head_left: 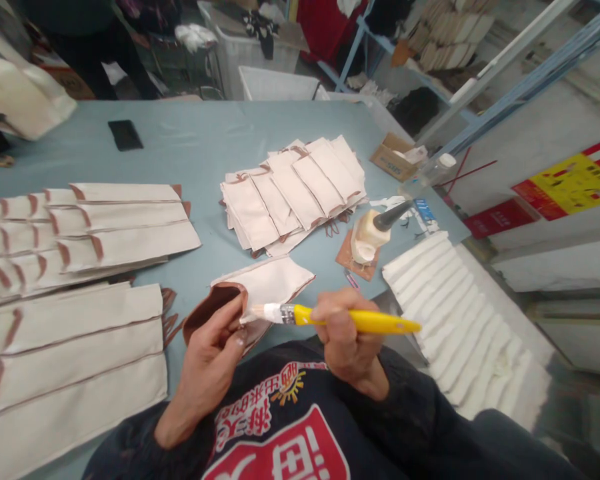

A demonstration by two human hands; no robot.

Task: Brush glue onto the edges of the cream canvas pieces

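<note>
My left hand (213, 363) grips a cream fabric piece (275, 280) by its brown-lined open end. The brown lining (207, 310) is folded back above my fingers. In my right hand (347, 340) is a brush with a yellow handle (387, 323), its white-coated bristles pointing left. The bristle tip meets the cream piece beside the fingers of my left hand. Ahead and to the right, a glue bottle (370, 233) with a dark nozzle rests on a brown square (347, 260).
Overlapping cream pieces with brown edges lie in a middle pile (295, 193) and in rows at left (120, 213). More white pieces (460, 320) are fanned at right. A phone (125, 135), a small cardboard box (393, 157) and a clear bottle (435, 172) sit farther back.
</note>
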